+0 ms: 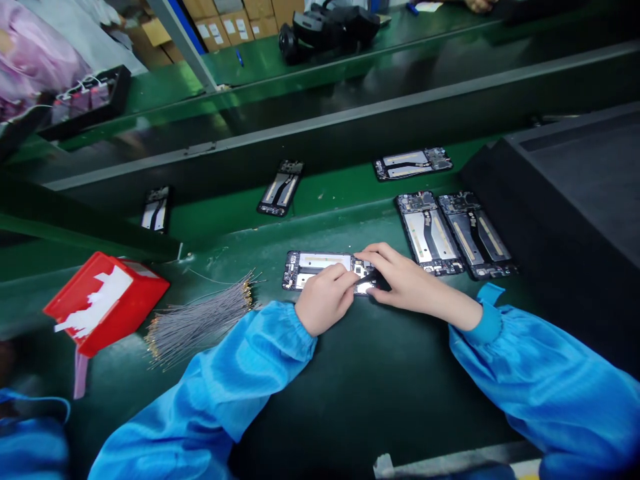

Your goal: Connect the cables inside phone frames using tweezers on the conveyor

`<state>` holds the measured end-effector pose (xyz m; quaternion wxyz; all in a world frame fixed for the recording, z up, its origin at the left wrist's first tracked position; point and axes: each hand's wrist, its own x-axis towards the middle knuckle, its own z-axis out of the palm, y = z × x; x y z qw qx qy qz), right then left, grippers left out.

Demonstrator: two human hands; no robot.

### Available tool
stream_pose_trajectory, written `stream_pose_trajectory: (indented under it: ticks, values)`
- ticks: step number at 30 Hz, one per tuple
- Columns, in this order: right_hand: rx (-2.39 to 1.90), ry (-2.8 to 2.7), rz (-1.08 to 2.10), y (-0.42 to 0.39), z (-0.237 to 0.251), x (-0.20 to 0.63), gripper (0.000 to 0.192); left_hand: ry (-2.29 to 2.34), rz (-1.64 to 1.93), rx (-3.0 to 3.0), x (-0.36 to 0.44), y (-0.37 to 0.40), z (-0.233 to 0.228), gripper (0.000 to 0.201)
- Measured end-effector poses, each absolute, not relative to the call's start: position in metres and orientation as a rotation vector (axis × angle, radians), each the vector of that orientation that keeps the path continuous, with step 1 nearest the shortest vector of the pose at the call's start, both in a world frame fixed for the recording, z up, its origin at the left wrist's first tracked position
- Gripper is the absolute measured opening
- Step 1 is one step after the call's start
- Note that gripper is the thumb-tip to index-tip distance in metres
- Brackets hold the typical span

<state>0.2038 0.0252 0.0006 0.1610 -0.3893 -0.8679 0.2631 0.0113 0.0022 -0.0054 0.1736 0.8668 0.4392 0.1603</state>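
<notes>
An opened phone (pixel 325 260) lies sideways on the green bench, its metal plate and circuit board showing. At its right end, the fingers and thumb of my right hand (pixel 400 277) grip the two long edges. My left hand (pixel 325 300) is closed in a pinch over the circuit board. A thin dark piece (pixel 367 279) runs between the left fingertips and the right palm; its kind is not clear. Left of my hands lies a bundle of thin grey cables (pixel 205 323) with gold-coloured ends. Two more opened phones, one (pixel 430 233) beside another (pixel 477 233), lie beyond my right hand.
A red bin (pixel 107 300) stands at the left. Along the back strip lie a phone (pixel 413 164), a second phone (pixel 281 188) and a third phone (pixel 157 210). A large black panel (pixel 575 200) slopes at the right. A person's pink sleeve (pixel 40 53) shows across the bench.
</notes>
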Motion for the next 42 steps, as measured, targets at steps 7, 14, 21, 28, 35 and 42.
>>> stream_pose_trajectory:
  ticks: [7,14,21,28,35,42]
  values:
    - [-1.130,-2.443,0.804,0.025,0.002,0.203,0.056,1.003,0.565,2.435,0.002,-0.003,-0.010,0.025]
    - [-1.205,-2.459,0.887,0.030,0.007,0.200,0.062,0.973,0.572,2.546,0.001,-0.005,-0.012,0.026]
    - [-1.367,-2.539,0.866,0.030,0.013,0.189,0.066,0.929,0.497,2.732,0.000,-0.003,-0.009,0.025]
    - [-1.332,-2.504,0.892,0.029,0.013,0.195,0.064,0.779,0.531,2.682,-0.023,0.013,-0.009,0.029]
    - [-1.351,-2.512,0.870,0.031,0.011,0.193,0.063,0.771,0.562,2.687,-0.024,0.015,-0.013,0.030]
    - [-1.414,-2.551,0.880,0.033,0.015,0.189,0.063,0.774,0.564,2.685,-0.024,0.015,-0.013,0.029]
